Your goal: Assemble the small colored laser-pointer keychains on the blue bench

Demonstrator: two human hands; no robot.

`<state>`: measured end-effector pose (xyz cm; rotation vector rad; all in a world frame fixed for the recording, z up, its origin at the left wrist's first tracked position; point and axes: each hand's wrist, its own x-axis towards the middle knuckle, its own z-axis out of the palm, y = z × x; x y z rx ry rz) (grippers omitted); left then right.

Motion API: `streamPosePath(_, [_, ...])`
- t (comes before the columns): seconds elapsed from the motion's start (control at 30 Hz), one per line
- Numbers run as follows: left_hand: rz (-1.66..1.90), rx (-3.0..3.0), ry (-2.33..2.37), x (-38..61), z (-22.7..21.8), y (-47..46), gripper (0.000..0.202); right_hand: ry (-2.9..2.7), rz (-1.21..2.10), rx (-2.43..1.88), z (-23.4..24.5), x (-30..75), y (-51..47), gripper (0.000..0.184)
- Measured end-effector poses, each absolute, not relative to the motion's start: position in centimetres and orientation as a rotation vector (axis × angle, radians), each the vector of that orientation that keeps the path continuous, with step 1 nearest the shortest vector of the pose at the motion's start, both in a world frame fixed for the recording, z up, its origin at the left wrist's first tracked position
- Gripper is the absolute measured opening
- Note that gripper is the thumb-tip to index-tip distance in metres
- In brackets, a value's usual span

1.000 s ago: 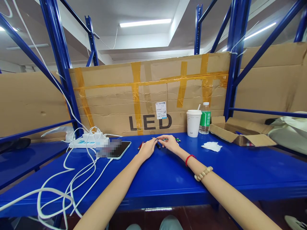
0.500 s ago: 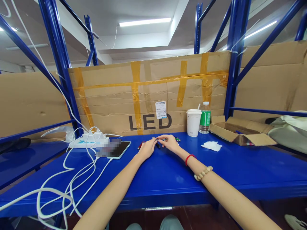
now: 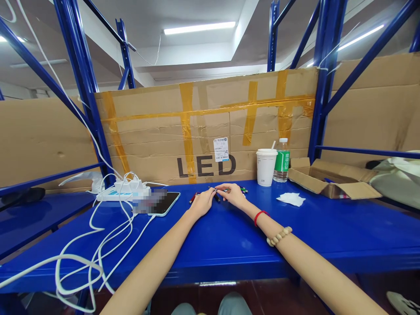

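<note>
Meeting hands point(image 3: 202, 202) point(image 3: 232, 195), lidded cup point(image 3: 266, 169) with straw point(image 3: 273, 144), carton point(image 3: 360, 191) holding blue item point(image 3: 328, 180)

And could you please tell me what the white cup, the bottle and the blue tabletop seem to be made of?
The white cup looks like matte paper, from its shineless wall, though plastic is possible. The bottle is probably clear, glossy plastic, see-through toward its top. The blue tabletop is likely painted metal, smooth with soft glossy reflections.
</note>
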<state>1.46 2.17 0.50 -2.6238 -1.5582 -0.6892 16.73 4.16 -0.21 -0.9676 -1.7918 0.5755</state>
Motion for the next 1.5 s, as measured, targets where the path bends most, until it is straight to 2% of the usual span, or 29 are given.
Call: streamPosePath(1.5, [-0.698, -2.645, -1.531, 1.32, 0.77, 1.67, 0.030, -1.718, 0.736, -0.907, 0.03, 16.50, 3.77, 0.029])
